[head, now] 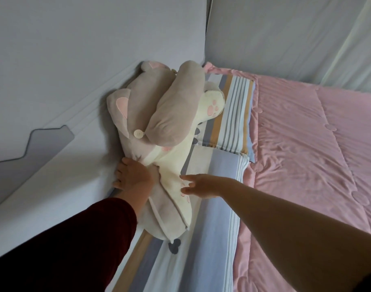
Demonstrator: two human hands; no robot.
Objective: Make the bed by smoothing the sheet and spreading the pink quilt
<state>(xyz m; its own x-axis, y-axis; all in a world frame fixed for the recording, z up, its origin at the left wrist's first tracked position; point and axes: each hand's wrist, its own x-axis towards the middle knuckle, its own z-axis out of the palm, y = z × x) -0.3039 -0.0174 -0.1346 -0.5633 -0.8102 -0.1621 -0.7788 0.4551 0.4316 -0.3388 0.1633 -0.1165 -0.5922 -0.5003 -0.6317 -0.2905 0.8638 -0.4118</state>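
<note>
Head view looks down on a plush toy lying against the grey headboard, on striped pillows. Left hand, in a dark red sleeve, presses flat on the toy's lower body, fingers spread; right hand hovers just beside it, fingers loosely extended, holding nothing. Pink quilt lies spread over the bed at right, touching the pillows' edge.

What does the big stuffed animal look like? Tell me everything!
The plush toy is soft, grey and cream, with pink ear patches, pink paw pads and a white button. It lies floppy on the striped pillows against the wall. The left hand presses its lower body; the right hand touches it with open fingers.
</note>
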